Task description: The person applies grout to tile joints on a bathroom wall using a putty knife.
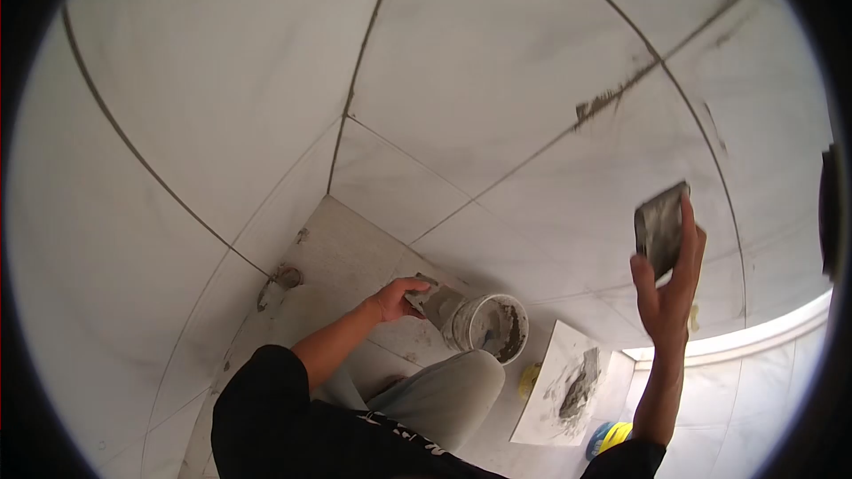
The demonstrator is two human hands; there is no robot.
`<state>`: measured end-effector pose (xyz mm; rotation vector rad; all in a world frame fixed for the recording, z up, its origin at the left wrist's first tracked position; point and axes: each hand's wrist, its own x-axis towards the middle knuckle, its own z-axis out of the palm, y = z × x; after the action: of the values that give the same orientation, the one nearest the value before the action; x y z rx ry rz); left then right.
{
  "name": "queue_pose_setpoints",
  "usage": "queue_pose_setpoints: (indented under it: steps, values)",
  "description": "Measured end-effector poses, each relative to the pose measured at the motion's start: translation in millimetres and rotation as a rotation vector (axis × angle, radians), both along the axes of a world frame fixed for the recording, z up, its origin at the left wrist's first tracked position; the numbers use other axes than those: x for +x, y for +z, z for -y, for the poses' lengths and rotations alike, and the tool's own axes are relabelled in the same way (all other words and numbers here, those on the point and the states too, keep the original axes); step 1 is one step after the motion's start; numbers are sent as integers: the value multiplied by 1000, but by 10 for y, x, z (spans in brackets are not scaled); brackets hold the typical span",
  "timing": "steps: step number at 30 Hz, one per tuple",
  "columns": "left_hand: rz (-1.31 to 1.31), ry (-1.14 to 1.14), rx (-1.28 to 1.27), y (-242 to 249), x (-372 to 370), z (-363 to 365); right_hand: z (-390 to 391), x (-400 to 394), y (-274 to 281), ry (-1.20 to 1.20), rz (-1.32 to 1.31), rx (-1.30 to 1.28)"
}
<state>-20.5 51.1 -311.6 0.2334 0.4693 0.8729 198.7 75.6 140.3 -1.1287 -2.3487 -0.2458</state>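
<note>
Clock read with the frame as dial. Right hand (670,297), toward 3: thumb and fingers spread across a flat grey float (658,235), gripped by its edges. Contact with the tiled wall (497,62) can't be told. Left hand (395,300), between 6 and 7: fingers closed on the near end of a paste-coated blade (435,303). Its far end lies at the mortar bucket (493,330), toward 5; touching or merely in front, unclear.

Risks, my judgement: the float is held by thumb and fingertips, so wet paste on its edges could make it slip. The bucket looks tipped our way and sits hard by the bent knee (466,390); a shift of leg could knock it. Loaded blade may drip on the floor. Paste heap (579,390) on the white board (537,408) could smear if a foot or sleeve catches it.

Around: ragged dark smear (599,106) on a wall joint at 2. Round floor opening (288,277) in the corner at 8, a possible catch for debris. Blue-and-yellow roll or tub (609,437) toward 5, just beside the board. Between left hand and board stand bucket and knee; reaching straight across looks awkward.
</note>
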Motion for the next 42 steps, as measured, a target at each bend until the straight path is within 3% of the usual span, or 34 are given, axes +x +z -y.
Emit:
queue_pose_setpoints:
  steps: [7, 10, 14, 19, 21, 24, 27, 28, 31, 34, 38, 41, 42]
  values:
    - [35, 115, -60, -816, -138, 509, -52, -488, -67, -197, 19, 337]
    - [49, 185, -38, -618, -180, 591, -244, -793, 214, -266, 70, 496]
    - [13, 208, 16, -622, -399, 630, -284, -1292, 546, -481, 124, 468]
    - [58, 250, 50, -552, -558, 644, -640, -1332, 37, -538, 109, 400]
    - [87, 263, 57, -570, -554, 590, -683, -1228, -590, -468, 133, 435]
    - [86, 229, 57, -632, -536, 613, -480, -1087, -1232, -459, 379, 190]
    - [71, 208, 50, -517, -519, 564, -279, -1042, -923, -397, 387, 227]
    - [48, 214, 57, -471, -501, 578, -256, -1068, -712, -430, 341, 295]
    - [31, 216, 66, -528, -475, 582, -405, -955, -242, -230, 343, 569]
    - [31, 238, 68, -514, -456, 589, -614, -853, -333, -87, 507, 656]
    - [27, 248, 63, -543, -462, 565, -663, -749, -954, -275, 510, 389]
    - [38, 232, 83, -557, -501, 564, -355, -970, -836, -396, 556, 145]
    - [38, 235, 82, -528, -496, 544, -379, -1021, -677, -407, 427, 252]
